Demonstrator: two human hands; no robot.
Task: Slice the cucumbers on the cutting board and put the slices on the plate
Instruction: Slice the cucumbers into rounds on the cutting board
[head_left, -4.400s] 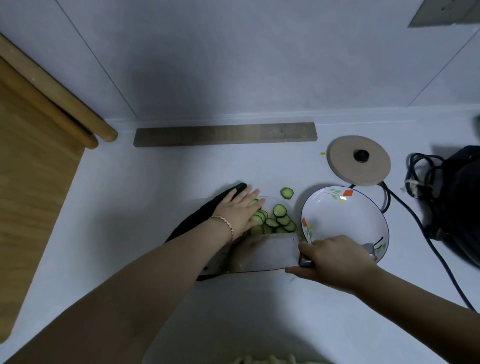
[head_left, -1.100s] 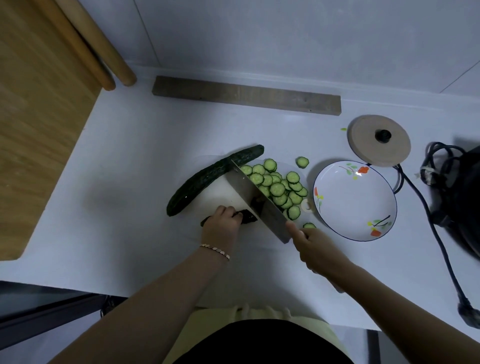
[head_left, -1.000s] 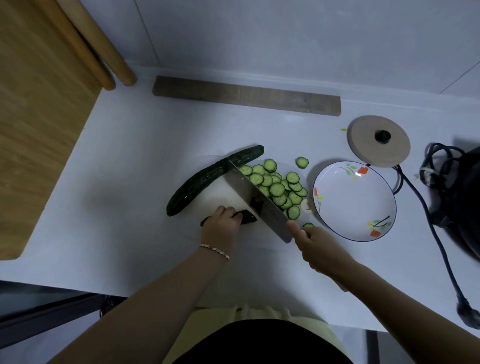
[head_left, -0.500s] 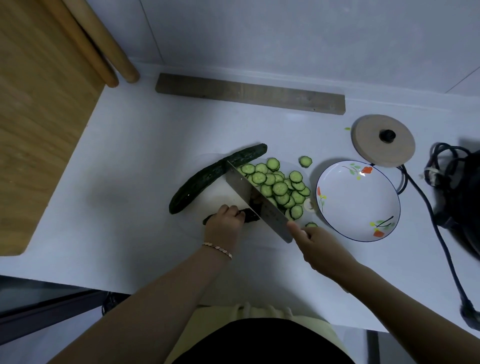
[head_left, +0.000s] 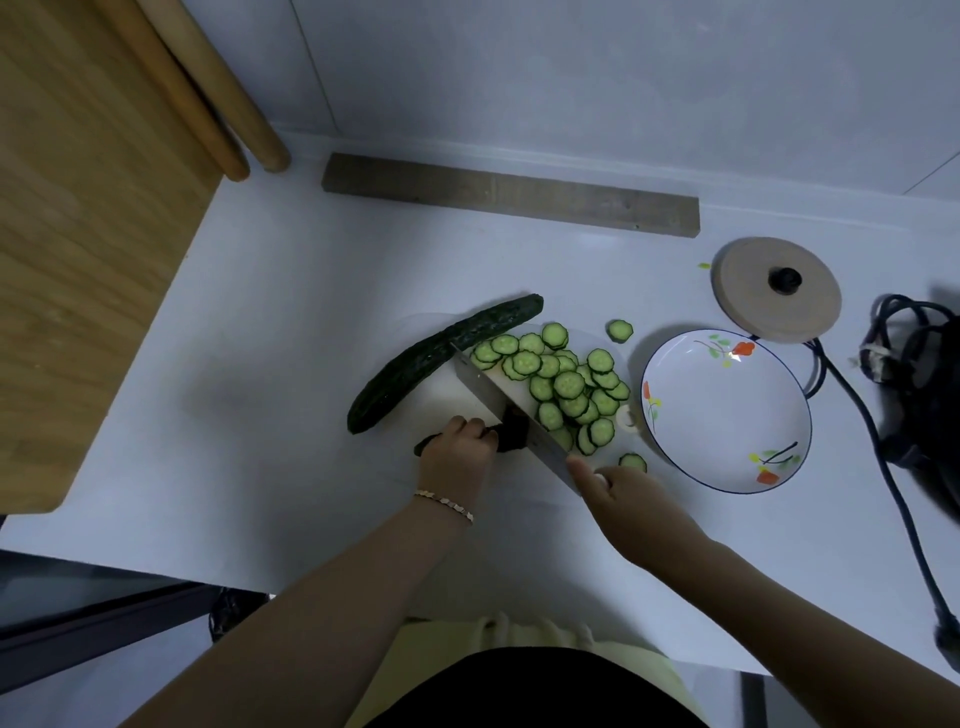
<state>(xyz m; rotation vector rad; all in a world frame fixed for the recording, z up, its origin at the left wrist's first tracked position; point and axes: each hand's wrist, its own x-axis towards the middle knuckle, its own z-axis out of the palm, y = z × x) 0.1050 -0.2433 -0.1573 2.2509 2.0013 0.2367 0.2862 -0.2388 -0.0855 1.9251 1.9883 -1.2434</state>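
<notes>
Gripping hands: left hand (head_left: 456, 453) curled on cucumber stub (head_left: 513, 435), right hand (head_left: 626, 493) wrapped round cleaver (head_left: 496, 402).

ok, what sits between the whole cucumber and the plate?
Head view: the cleaver, then the heaped cucumber slices on the cutting board, lie between the whole cucumber and the plate.

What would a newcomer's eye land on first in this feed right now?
The heap of cucumber slices on the cutting board, just left of the empty flowered plate. Next, the cleaver in the right hand, blade against the short cucumber stub that the left hand holds. A whole cucumber lies behind them, uncut.
</notes>
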